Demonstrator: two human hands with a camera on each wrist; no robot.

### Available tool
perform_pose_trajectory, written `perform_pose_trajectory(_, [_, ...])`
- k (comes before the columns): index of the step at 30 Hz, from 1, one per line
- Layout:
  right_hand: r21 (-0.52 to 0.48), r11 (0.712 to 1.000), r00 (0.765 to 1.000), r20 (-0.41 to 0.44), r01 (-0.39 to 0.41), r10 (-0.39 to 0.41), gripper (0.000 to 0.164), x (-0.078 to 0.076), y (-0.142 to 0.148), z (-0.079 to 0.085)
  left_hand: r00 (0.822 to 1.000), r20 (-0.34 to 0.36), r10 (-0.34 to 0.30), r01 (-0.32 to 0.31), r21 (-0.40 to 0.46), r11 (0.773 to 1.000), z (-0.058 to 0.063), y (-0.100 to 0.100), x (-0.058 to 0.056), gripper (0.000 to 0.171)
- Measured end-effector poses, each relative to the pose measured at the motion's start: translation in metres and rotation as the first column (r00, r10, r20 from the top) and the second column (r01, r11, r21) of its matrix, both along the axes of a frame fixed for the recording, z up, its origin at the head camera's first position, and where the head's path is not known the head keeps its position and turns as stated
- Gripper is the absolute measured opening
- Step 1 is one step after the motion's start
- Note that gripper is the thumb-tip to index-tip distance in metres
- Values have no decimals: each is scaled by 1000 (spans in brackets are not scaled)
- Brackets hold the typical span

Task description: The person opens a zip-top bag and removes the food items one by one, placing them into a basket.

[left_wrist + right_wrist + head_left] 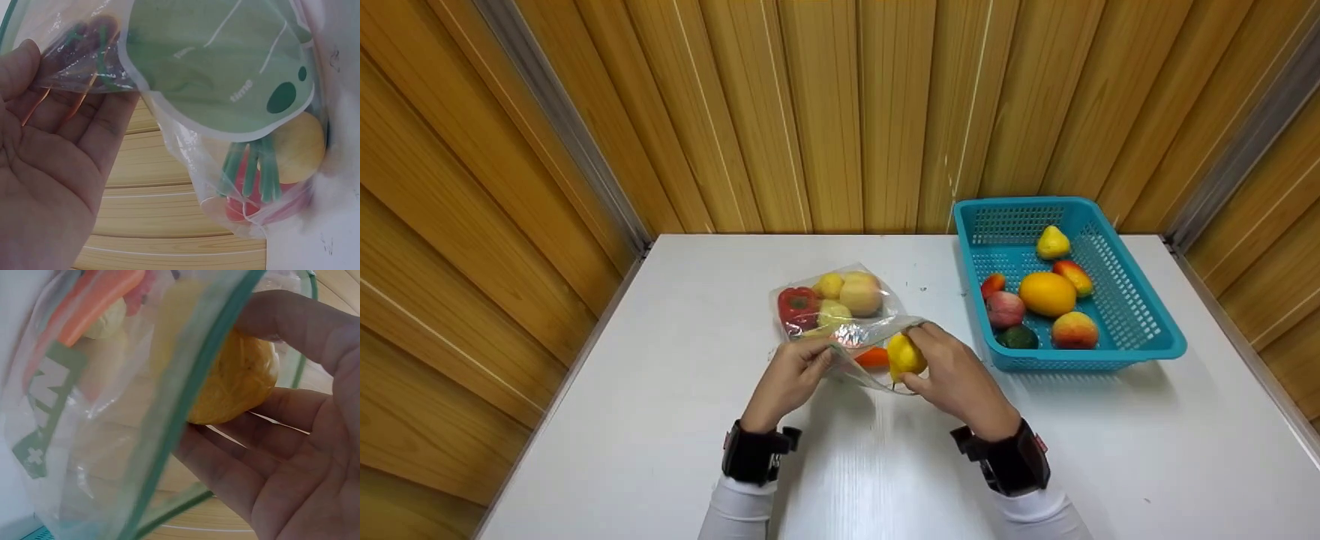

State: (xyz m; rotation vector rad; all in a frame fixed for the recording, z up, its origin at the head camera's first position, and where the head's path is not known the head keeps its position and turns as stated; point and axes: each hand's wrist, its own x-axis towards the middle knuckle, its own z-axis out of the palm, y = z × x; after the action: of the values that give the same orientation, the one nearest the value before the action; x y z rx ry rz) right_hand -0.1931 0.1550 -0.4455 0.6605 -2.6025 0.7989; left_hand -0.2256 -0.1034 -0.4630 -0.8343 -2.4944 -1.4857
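My left hand (pixel 791 375) pinches the green-edged mouth of a clear zip bag (pixel 896 300) between thumb and fingers. At the other side of the mouth, my right hand (pixel 960 371) grips a yellow pear (pixel 244 377), part of it behind the bag's film in the right wrist view. Inside the bag lie a red bell pepper (pixel 799 306), an orange carrot (pixel 101 306) with green tops (pixel 250 174), a pale peach-like fruit (pixel 861 293) and smaller yellow pieces (pixel 830 286). A green printed panel (pixel 219 67) covers part of the contents in the left wrist view.
A blue plastic basket (pixel 1166 341) stands at the right, holding another pear (pixel 1052 244), a yellow oval fruit (pixel 1047 293), a peach (pixel 1074 331), a dark green fruit (pixel 1018 337) and several others. Wood-patterned walls (pixel 825 112) border the white table (pixel 660 420).
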Motion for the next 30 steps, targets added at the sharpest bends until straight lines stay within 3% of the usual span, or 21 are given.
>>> perform_pose_trajectory(19, [-34,999,997,83,0,2,52,9,17,18,1000,20,-11,11,5,1000,1,0,0,15])
perform_pose_trajectory(30, [-104,994,997,72,15,-7,49,13,35,28,999,15,-42,41,31,999,-1,0,-1,17])
